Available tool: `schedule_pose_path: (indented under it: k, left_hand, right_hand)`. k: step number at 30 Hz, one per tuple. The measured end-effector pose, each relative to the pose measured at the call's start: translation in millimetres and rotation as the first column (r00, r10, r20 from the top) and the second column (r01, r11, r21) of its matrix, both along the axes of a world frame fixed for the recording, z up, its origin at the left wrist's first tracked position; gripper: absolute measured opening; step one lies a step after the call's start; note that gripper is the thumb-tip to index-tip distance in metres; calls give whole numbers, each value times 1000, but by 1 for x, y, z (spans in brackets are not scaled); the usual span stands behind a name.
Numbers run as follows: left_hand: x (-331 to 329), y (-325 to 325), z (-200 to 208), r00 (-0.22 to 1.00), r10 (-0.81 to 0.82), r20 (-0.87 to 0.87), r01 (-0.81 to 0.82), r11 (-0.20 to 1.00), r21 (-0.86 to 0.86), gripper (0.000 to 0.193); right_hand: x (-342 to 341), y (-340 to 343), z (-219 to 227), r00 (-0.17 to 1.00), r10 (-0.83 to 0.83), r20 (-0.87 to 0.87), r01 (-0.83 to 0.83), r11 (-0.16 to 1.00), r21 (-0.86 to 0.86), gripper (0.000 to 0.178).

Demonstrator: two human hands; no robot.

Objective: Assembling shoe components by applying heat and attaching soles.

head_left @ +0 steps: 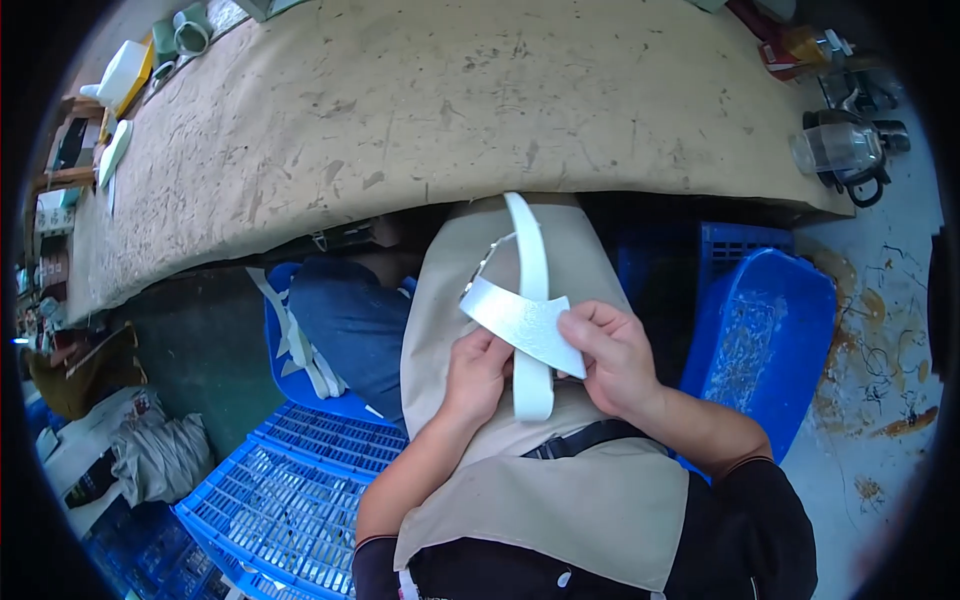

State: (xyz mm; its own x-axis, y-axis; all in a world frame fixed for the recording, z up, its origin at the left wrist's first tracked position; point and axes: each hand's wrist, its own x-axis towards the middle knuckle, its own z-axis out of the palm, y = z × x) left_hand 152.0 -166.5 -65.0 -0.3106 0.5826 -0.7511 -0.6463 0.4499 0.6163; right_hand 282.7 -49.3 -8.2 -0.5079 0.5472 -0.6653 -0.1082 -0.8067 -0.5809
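Both hands [545, 365] pinch a white, textured, crossed strap piece [525, 310].

Both hands are raised together over the lap. The left hand [476, 372] is curled, thumb uppermost; the right hand [612, 358] is closed in a pinch, fingers bent. Both forearms are angled inward from below.

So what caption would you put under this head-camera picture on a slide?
Seated at a worn workbench, both hands, left hand and right hand, hold crossed white strips over a beige apron.
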Motion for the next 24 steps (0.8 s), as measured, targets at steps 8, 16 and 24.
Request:
schedule_pose_path:
  k: [8, 16, 24]
  left_hand:
    - [-2, 0, 4, 957, -27, -289, 49, 996, 70, 22]
    - [-2, 15, 23, 945, 189, 267, -247, 947, 204, 22]
    - [-4, 12, 15, 996, 48, 77, -62, 980, 189, 22]
  right_hand:
    - [11, -7, -19, 979, 100, 176, -146, 950, 275, 9]
    - [7, -11, -12, 953, 155, 261, -245, 900, 361, 10]
    - [7, -8, -15, 939, 182, 293, -281, 897, 341, 11]
